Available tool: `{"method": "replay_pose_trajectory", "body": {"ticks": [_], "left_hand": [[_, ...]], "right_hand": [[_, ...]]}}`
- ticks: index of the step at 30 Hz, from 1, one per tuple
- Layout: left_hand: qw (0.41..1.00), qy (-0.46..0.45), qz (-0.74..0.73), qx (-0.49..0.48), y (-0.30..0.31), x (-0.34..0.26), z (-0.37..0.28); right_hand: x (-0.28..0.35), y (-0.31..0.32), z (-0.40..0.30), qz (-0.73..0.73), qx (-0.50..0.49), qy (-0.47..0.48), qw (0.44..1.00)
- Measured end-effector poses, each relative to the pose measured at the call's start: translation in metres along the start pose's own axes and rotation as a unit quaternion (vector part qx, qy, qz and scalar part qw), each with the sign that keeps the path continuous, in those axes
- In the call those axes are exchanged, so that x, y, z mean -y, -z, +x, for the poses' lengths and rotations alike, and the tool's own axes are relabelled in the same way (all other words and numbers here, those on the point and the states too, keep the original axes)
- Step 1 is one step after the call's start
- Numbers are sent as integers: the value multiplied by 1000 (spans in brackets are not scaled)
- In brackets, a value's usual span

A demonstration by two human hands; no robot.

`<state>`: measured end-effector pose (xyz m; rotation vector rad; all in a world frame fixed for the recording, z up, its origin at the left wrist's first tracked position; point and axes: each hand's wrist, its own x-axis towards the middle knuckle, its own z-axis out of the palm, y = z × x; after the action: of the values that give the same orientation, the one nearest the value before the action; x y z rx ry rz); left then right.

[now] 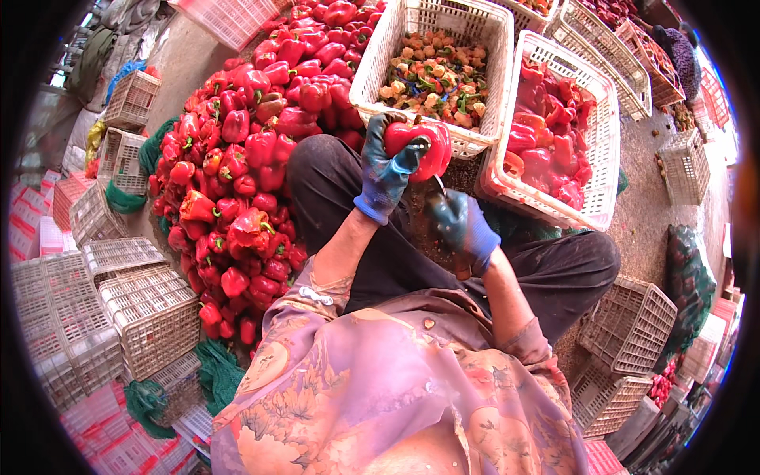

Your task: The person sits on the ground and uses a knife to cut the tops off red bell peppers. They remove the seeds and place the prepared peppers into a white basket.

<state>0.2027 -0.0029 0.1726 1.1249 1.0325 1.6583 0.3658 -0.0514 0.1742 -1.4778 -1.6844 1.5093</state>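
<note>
My left hand [389, 169], in a blue work glove, grips a red bell pepper [432, 148] above my lap. Just below and to the right, my gloved right hand [460, 225] is closed around a knife [440, 184], whose metal blade meets the pepper's underside; a brown handle end shows under the palm. Ahead of both hands stands a white plastic crate [365, 98] with pepper cores and stems [439, 77]. Another white crate [602, 148], to its right, contains opened red peppers [549, 142]. A large heap of whole red peppers [261, 148] lies on my left.
Stacked plastic crates [148, 314] and green netting [219, 371] stand left of the heap. On the right are more crates [632, 323] and a filled green mesh sack [689, 285]. Another person [680, 56] is at the far upper right.
</note>
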Motion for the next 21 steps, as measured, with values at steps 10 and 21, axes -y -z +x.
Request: {"method": "replay_pose_trajectory", "body": {"ticks": [10,21], "left_hand": [[955,189,-205,101,-6,0,-10],[864,329,-365,110,-13,11,-16]], "right_hand": [[37,36,9,78,-128,129,980],[-65,50,4,378,-100,-17,920]]}}
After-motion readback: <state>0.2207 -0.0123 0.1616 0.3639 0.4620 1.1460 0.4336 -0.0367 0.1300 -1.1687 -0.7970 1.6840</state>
